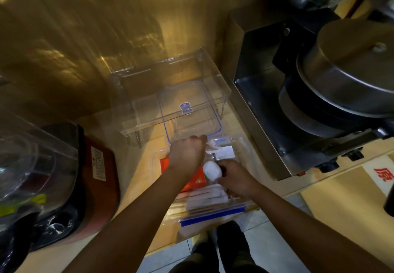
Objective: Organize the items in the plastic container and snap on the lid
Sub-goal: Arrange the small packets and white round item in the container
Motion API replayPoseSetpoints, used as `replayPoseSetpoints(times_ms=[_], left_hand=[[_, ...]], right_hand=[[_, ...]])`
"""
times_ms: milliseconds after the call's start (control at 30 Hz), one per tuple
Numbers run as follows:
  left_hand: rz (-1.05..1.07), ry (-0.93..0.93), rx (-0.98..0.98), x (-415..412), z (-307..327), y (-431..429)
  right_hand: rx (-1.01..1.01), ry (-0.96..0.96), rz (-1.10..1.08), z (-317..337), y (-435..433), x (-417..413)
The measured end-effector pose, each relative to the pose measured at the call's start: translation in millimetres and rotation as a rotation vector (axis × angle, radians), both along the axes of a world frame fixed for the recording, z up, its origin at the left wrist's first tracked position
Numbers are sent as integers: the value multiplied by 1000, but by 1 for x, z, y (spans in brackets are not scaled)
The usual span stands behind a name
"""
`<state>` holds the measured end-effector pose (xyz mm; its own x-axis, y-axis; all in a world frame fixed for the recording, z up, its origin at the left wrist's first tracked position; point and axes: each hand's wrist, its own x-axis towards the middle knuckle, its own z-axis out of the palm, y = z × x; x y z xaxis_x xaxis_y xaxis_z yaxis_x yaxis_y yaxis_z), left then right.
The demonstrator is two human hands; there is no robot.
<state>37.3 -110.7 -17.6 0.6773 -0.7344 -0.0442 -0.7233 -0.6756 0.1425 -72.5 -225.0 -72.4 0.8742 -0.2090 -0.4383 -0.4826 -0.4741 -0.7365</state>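
A clear plastic container (pixel 245 144) with blue clips lies on the wooden counter in front of me. An orange-red packet (pixel 165 164), white packets and paper-wrapped sticks (pixel 204 198) lie inside it. The clear lid (pixel 189 110), blue-rimmed with a blue label, rests just beyond it under an acrylic stand. My left hand (pixel 186 153) is closed over the container's far end, fingers pinching something pale and thin; what it is I cannot tell. My right hand (pixel 232 176) grips a white rounded object (pixel 211 170) above the container's middle.
A clear acrylic stand (pixel 170 76) sits behind the container. A steel appliance (pixel 266 102) carrying a metal pot (pixel 351 63) stands to the right. A red and black appliance (pixel 96 166) and a clear cover (pixel 32 155) crowd the left. The container's near end overhangs the counter edge.
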Motion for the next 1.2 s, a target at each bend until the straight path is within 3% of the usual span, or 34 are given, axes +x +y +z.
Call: replayPoseSetpoints(times_ms=[100, 200, 267, 400, 600, 667, 733, 967, 1100, 1200], left_hand=[[72, 191, -274, 1, 1, 15], [120, 398, -580, -8, 2, 21], [239, 557, -690, -15, 0, 18], [420, 1008, -894, -25, -4, 12], [569, 1334, -1040, -32, -5, 15], [591, 1382, -1004, -35, -5, 13], [548, 1280, -918, -40, -5, 12], [652, 1125, -998, -53, 4, 10], [749, 1028, -1038, -50, -1, 14], [740, 1007, -1031, -48, -1, 21]], right_hand=[[113, -115, -234, 9, -3, 1], [676, -133, -518, 28, -8, 2], [881, -82, -553, 36, -11, 5], [750, -12, -424, 38, -11, 6], [777, -82, -402, 33, -11, 0], [782, -115, -445, 31, -11, -1], [781, -121, -464, 31, -11, 0], [478, -92, -245, 43, -14, -1], [43, -121, -173, 50, -23, -1], [-383, -68, 90, 54, -26, -2]])
